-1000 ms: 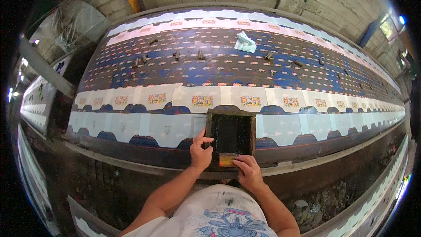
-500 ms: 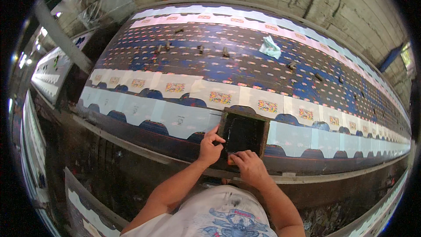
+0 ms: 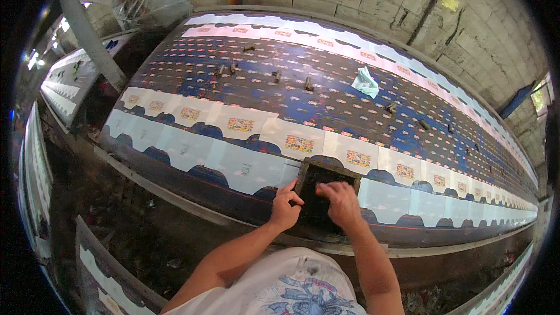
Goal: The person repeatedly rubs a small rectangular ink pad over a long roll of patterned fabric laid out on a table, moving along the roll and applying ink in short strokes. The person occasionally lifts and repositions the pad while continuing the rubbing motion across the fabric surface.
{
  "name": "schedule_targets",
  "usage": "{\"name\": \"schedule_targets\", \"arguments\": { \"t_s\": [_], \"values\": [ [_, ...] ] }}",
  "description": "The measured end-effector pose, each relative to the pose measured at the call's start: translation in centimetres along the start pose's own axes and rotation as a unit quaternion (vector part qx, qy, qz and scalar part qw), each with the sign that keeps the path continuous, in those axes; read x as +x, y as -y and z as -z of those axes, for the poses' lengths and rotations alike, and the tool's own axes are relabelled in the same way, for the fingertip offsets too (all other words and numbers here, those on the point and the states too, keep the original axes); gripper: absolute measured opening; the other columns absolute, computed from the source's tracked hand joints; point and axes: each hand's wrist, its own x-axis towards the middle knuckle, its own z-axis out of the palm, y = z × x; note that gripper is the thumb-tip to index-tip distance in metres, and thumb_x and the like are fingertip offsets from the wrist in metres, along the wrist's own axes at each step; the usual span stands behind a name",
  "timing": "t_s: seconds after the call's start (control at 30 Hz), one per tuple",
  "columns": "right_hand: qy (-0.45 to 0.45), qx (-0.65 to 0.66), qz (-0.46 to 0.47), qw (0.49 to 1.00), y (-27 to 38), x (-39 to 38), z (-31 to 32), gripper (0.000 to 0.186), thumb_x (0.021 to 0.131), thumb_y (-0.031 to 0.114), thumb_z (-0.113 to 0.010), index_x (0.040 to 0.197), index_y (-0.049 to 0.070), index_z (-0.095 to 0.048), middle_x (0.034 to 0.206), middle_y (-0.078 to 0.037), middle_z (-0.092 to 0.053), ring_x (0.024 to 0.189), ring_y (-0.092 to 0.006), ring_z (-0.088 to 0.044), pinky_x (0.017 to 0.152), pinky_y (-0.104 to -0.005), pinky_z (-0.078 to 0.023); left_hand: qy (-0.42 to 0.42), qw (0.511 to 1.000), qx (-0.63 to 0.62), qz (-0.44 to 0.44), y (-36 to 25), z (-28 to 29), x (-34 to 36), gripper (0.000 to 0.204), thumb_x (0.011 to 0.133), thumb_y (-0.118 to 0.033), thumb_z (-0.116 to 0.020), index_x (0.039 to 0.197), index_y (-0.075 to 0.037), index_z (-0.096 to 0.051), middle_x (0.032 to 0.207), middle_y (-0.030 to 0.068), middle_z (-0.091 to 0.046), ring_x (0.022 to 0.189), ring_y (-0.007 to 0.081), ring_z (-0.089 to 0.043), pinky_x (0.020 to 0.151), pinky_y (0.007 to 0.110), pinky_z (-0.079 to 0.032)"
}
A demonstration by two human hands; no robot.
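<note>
Dark frame (image 3: pixel 315 205), left hand (image 3: pixel 286 207) touching, lies near multicoloured, possibly lettered prints (image 3: pixel 300 143).

— What is the long dark table (image 3: pixel 350 108) carrying?
— Short dark cylinders (image 3: pixel 308 84) are lying scattered from upper left of centre toward the right, and a crumpled pale cloth (image 3: pixel 366 83) is sitting at upper right of centre.
— And along its edges?
— Cream printed pieces (image 3: pixel 329 149) and pale blue pieces (image 3: pixel 219 163) are running in rows below; a dark frame (image 3: pixel 332 168) is resting across the blue row, at lower centre.
</note>
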Motion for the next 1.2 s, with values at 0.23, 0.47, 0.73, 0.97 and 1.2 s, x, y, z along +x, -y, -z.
{"name": "schedule_targets", "arguments": {
  "t_s": [0.23,0.47,0.73,0.97,1.2],
  "values": [
    [0.034,0.023,0.048,0.998,4.1,-6.1,-0.1,0.059,0.082,-0.005,-0.072,0.138,0.013,-0.077,0.131,-0.011,-0.077,0.119,-0.0358,-0.072,0.106,-0.0488,-0.057,-0.010,1.000,0.010,-0.027,0.1,-0.2,0.1,0.015,0.077,0.008,-0.077,0.082,-0.006,-0.073,0.166,0.0277,-0.062,0.147,0.0459,-0.062,0.125,0.051,-0.047],
    [0.174,0.091,-0.004,0.980,0.2,-0.3,2.7,0.061,0.079,-0.012,-0.066,0.133,0.011,-0.079,0.121,-0.014,-0.078,0.119,-0.0437,-0.070,0.107,-0.0523,-0.057,-0.006,1.000,0.015,-0.026,0.1,0.0,0.6,0.018,0.076,0.010,-0.077,0.079,-0.007,-0.073,0.166,0.0300,-0.061,0.147,0.0461,-0.062,0.125,0.053,-0.047],
    [-0.022,0.024,-0.050,0.998,-1.3,1.4,-1.1,0.058,0.085,-0.006,-0.069,0.137,0.018,-0.077,0.123,-0.011,-0.075,0.119,-0.0395,-0.069,0.106,-0.0526,-0.057,-0.010,0.999,0.009,-0.039,1.4,-0.3,0.6,0.021,0.073,0.011,-0.080,0.077,-0.008,-0.073,0.166,0.0319,-0.060,0.149,0.0450,-0.061,0.126,0.052,-0.045],
    [-0.014,0.006,-0.036,0.999,4.2,-6.0,-1.7,0.065,0.083,-0.003,-0.075,0.145,0.016,-0.074,0.127,-0.012,-0.074,0.117,-0.0357,-0.070,0.105,-0.0490,-0.057,-0.001,0.999,0.019,-0.043,0.5,-0.2,0.2,0.018,0.074,0.010,-0.077,0.078,-0.006,-0.071,0.167,0.0316,-0.060,0.151,0.0446,-0.060,0.127,0.052,-0.044],
    [-0.020,0.094,-0.072,0.993,5.1,-9.1,-0.8,0.062,0.083,-0.001,-0.080,0.144,0.011,-0.076,0.133,-0.012,-0.074,0.123,-0.0373,-0.069,0.109,-0.0489,-0.057,-0.012,0.999,0.019,-0.044,0.1,0.0,0.4,0.018,0.077,0.011,-0.075,0.079,-0.005,-0.068,0.167,0.0324,-0.059,0.149,0.0437,-0.063,0.126,0.052,-0.045]
  ]
}}
